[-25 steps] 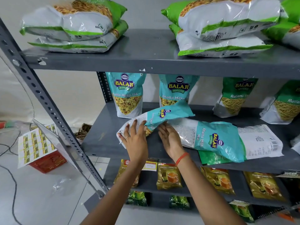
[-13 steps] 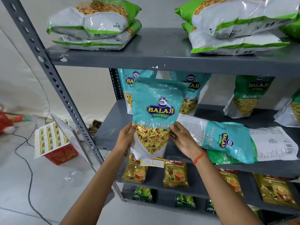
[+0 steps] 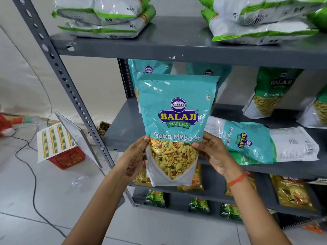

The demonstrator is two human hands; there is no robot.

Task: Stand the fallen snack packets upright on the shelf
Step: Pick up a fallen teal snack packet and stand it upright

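Head view. Step in hand, as judged: one teal packet (image 3: 177,119) is lifted clear of the middle shelf (image 3: 123,131) and held upright in front of it, label facing the camera, ready to be set down standing. A second teal packet (image 3: 261,140) lies flat on the same shelf to the right, not yet dealt with. Two teal packets stand at the back, partly hidden; green packets (image 3: 270,92) stand further right.

Next move likely calls for lowering the held packet's base onto bare shelf at front left, flattening the gusset so it stays up, and keeping clear of the lying one.

Hands: left hand (image 3: 134,160) clasps the packet's lower left edge, fingers curled behind. Right hand (image 3: 212,152) clasps the lower right edge, thumb on the front.
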